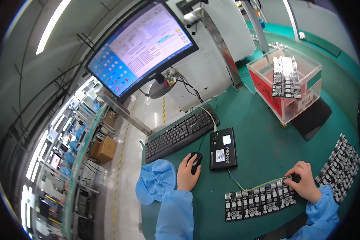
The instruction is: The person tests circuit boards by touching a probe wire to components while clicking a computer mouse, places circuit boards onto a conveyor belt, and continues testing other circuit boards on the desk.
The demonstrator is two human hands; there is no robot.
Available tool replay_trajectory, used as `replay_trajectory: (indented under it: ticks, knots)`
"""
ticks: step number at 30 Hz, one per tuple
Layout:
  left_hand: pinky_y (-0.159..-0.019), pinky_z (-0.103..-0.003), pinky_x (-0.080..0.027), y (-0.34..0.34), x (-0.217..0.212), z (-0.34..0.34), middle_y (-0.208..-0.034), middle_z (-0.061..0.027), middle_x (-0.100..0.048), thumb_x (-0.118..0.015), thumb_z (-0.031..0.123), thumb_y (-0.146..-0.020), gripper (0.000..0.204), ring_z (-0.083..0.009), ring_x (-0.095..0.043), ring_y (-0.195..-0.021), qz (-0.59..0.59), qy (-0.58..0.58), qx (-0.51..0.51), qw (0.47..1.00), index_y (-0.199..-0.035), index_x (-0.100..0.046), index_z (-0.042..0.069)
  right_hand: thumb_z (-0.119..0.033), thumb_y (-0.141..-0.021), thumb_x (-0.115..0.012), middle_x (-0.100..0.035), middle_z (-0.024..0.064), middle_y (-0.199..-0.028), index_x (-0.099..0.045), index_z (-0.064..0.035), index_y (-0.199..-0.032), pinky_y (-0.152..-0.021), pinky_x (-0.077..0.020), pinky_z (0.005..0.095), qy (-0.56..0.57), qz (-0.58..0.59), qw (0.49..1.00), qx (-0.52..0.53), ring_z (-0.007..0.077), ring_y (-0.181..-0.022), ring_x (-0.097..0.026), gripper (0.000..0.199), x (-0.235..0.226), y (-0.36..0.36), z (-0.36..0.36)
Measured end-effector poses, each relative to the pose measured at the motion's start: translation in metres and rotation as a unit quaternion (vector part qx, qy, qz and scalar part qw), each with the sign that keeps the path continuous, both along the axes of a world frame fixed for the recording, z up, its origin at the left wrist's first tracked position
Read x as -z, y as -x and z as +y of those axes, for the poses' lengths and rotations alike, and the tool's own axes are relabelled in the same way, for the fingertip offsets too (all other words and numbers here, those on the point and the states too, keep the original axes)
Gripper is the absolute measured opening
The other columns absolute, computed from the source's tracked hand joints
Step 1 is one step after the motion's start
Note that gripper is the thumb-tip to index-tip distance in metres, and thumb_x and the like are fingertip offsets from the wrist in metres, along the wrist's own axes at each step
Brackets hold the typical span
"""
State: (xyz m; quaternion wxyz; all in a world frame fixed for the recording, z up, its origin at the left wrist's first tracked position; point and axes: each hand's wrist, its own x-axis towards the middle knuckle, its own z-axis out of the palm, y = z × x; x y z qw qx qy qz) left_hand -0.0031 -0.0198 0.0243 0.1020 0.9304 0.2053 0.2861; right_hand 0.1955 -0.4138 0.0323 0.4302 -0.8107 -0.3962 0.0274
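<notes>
My left hand (187, 174) is curled over a black computer mouse (197, 159) on the green mat. My right hand (302, 182) is closed in a pinch at the upper right corner of a panel of small circuit boards (260, 200). Between its fingertips is the end of a thin green-yellow cable (264, 186); the fingers mostly hide that end, and a small dark piece shows beside them. The cable runs along the panel's top edge to a black programmer box (223, 150) with a lit little screen.
A keyboard (180, 133) lies beyond the mouse, under a monitor (142, 48). Left of my wrist lies a blue cloth cap (156, 182). Another board panel (340, 170) lies at far right. Boards (287, 78) rest across a clear-walled bin (264, 98) at the back right.
</notes>
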Motion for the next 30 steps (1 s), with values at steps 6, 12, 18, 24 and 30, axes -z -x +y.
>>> replay_trajectory:
  ticks: [6,12,18,24,30]
  knots:
    - [-0.102,-0.043,-0.044,-0.009,-0.007,-0.004,-0.137,-0.0145,-0.053,-0.072,0.012,-0.083,0.049,-0.0362,-0.054,-0.121,0.037,-0.003,-0.021,0.999,-0.130,-0.059,0.010,-0.009,-0.061,-0.080,-0.051,0.0050,-0.082,-0.065,-0.0096,-0.080,-0.083,-0.0355,0.0385,0.006,0.030,0.999,0.019,0.0262,-0.085,-0.048,0.025,-0.004,-0.003,0.004]
    - [-0.102,-0.043,-0.044,-0.013,-0.009,0.000,-0.138,-0.0158,-0.053,-0.073,0.010,-0.082,0.050,-0.0365,-0.054,-0.121,0.034,0.019,-0.019,0.999,-0.130,-0.059,0.009,-0.008,-0.060,-0.080,-0.053,0.0062,-0.082,-0.065,-0.0085,-0.082,-0.083,-0.0353,0.0400,0.026,0.036,0.999,0.021,0.0275,-0.084,-0.048,0.027,-0.009,-0.001,0.005]
    - [-0.100,-0.043,-0.045,0.002,0.001,0.005,-0.137,-0.0135,-0.053,-0.072,0.012,-0.082,0.049,-0.0352,-0.054,-0.119,0.004,-0.011,-0.012,1.000,-0.130,-0.059,0.011,-0.007,-0.064,-0.078,-0.055,0.0056,-0.084,-0.064,-0.0084,-0.083,-0.082,-0.0372,0.0382,0.009,-0.002,1.000,0.006,0.0264,-0.085,-0.051,0.023,-0.005,0.007,0.006]
    - [-0.102,-0.042,-0.044,0.000,0.013,0.006,-0.134,-0.0141,-0.054,-0.070,0.016,-0.085,0.046,-0.0366,-0.053,-0.120,-0.029,-0.007,0.014,0.999,-0.130,-0.059,0.012,-0.006,-0.069,-0.075,-0.053,0.0039,-0.081,-0.064,-0.0065,-0.082,-0.075,-0.0383,0.0315,-0.022,-0.032,0.999,0.001,0.0192,-0.076,-0.050,0.017,0.003,0.005,0.001]
    - [-0.099,-0.042,-0.046,-0.012,0.016,0.016,-0.132,-0.0144,-0.055,-0.069,0.019,-0.085,0.044,-0.0369,-0.056,-0.115,-0.064,-0.020,0.032,0.997,-0.127,-0.060,0.013,-0.008,-0.077,-0.077,-0.058,0.0051,-0.080,-0.069,-0.0013,-0.086,-0.060,-0.0425,0.0284,-0.071,0.034,0.996,-0.047,0.0136,-0.066,-0.051,0.014,0.004,-0.009,0.000]
